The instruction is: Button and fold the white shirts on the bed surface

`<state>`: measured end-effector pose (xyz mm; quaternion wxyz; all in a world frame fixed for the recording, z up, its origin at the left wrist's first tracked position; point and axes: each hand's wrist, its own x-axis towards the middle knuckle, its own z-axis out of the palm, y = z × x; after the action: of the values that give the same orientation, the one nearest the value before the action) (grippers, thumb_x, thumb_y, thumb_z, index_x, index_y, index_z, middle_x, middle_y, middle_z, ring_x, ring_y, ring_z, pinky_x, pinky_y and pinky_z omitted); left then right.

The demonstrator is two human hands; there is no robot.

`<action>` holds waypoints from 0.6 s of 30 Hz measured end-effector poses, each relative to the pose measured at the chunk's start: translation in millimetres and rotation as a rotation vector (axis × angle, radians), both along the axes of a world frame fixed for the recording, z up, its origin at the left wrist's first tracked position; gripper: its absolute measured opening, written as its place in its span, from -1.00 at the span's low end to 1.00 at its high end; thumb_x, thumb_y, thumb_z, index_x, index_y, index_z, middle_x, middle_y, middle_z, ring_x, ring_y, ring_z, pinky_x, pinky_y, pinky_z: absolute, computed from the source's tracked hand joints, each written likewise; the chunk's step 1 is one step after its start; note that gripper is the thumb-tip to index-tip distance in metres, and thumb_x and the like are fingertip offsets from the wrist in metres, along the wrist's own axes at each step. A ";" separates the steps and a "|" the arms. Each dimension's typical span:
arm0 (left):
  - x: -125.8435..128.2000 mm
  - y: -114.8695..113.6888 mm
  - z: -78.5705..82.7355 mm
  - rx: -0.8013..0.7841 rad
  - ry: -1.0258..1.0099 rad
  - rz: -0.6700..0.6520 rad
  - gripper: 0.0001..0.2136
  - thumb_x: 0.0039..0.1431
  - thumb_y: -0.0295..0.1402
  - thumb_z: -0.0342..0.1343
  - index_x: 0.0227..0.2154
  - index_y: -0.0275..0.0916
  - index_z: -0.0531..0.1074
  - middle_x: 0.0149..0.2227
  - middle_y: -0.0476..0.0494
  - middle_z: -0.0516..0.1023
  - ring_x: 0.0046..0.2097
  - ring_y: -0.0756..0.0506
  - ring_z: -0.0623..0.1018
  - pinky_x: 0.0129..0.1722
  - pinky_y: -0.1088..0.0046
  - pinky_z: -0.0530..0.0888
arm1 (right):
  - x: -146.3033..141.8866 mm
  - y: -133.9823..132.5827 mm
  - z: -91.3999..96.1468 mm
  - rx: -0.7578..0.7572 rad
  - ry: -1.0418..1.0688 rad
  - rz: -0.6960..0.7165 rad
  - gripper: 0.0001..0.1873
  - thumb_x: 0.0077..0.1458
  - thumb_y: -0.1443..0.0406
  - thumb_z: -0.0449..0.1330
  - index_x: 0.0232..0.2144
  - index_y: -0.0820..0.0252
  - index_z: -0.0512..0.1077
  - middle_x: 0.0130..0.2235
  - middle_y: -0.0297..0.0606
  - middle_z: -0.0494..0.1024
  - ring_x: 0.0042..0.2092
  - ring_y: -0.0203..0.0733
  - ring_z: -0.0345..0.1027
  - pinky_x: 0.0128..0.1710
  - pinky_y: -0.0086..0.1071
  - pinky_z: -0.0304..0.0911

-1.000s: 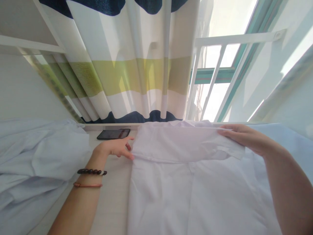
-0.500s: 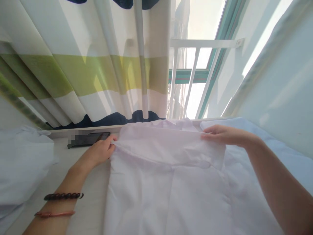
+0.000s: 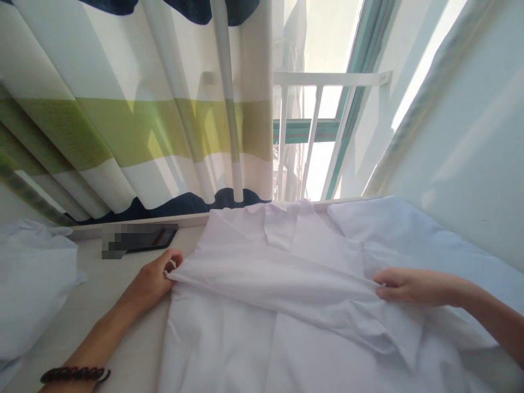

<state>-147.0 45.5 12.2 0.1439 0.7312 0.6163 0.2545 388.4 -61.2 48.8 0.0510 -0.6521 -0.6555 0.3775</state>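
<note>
A white shirt (image 3: 262, 322) lies spread on a pale table (image 3: 118, 327), its collar toward the window. My left hand (image 3: 153, 278) pinches a folded edge of the shirt at its left side. At the right side, my right hand (image 3: 403, 285) pinches the same fold. The fold is stretched taut between the two hands and lifted slightly off the rest of the cloth. A dark beaded bracelet (image 3: 73, 374) is on my left wrist.
A dark phone (image 3: 149, 238) lies on the table by the far edge, left of the shirt. Pale blue cloth (image 3: 28, 284) is heaped at the left. A striped curtain (image 3: 143, 120) and a window with white bars (image 3: 311, 131) stand behind. A white wall rises at the right.
Both hands have drawn the fold of the shirt toward me, away from the collar. The collar area is now uncovered. The view has shifted to the right.
</note>
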 end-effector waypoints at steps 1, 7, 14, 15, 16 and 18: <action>-0.4 -1.0 -1.2 -0.037 -0.033 -0.034 -0.72 -0.16 -0.25 0.10 -0.29 -0.04 0.34 -0.31 0.01 0.52 -0.33 -0.15 0.50 -0.29 0.39 0.40 | -1.5 0.4 -2.1 -0.051 -0.003 0.047 -0.77 -0.03 0.13 0.17 -0.48 0.14 0.51 -0.38 -0.27 0.60 -0.30 -0.04 0.47 -0.31 -0.30 0.35; 2.2 -7.9 -3.8 0.095 -0.086 0.127 -0.84 -0.14 -0.21 0.08 -0.48 -0.12 0.29 -0.54 0.04 0.32 -0.43 -0.11 0.40 -0.37 0.43 0.37 | 0.3 9.5 -0.9 -0.040 -0.211 0.100 -0.84 -0.12 0.22 0.14 -0.63 0.15 0.29 -0.52 -0.33 0.42 -0.43 -0.15 0.27 -0.43 -0.32 0.08; -8.6 -10.1 19.6 -0.331 0.026 -0.251 -0.88 -0.14 -0.30 0.05 -0.48 -0.13 0.44 -0.50 0.03 0.41 -0.41 -0.11 0.41 -0.38 0.45 0.35 | -2.5 11.5 -6.7 -0.027 -0.330 0.085 -0.90 -0.21 0.29 0.17 -0.67 0.13 0.33 -0.51 -0.27 0.49 -0.41 -0.07 0.35 -0.42 -0.29 0.10; -9.5 -7.6 25.5 -0.399 0.013 -0.277 -0.82 -0.11 -0.29 0.05 -0.41 -0.12 0.49 -0.44 0.00 0.48 -0.37 -0.14 0.45 -0.35 0.43 0.38 | -5.5 12.1 -5.1 -0.006 -0.343 0.083 -0.96 -0.21 0.30 0.18 -0.61 0.12 0.39 -0.47 -0.25 0.53 -0.38 -0.04 0.38 -0.40 -0.28 0.14; -8.4 -3.8 31.0 -0.431 0.001 -0.267 -0.77 -0.08 -0.26 0.03 -0.35 -0.11 0.51 -0.37 -0.04 0.53 -0.32 -0.17 0.48 -0.31 0.40 0.40 | -9.9 13.3 -2.7 0.021 -0.352 0.081 -0.93 -0.20 0.29 0.19 -0.53 0.11 0.44 -0.41 -0.24 0.56 -0.35 -0.02 0.40 -0.37 -0.26 0.18; 0.6 8.8 38.4 -0.366 -0.008 -0.140 -0.74 0.00 -0.14 0.03 -0.33 -0.13 0.49 -0.29 -0.12 0.56 -0.24 -0.23 0.51 -0.26 0.33 0.41 | -25.1 18.0 3.2 0.099 -0.379 0.094 -0.80 -0.11 0.24 0.18 -0.35 0.10 0.49 -0.31 -0.20 0.58 -0.28 0.01 0.44 -0.31 -0.23 0.23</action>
<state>-146.4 54.3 50.6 0.2942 0.7329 0.5994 0.1304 363.3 -43.2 52.0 -0.0590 -0.6769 -0.7008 0.2171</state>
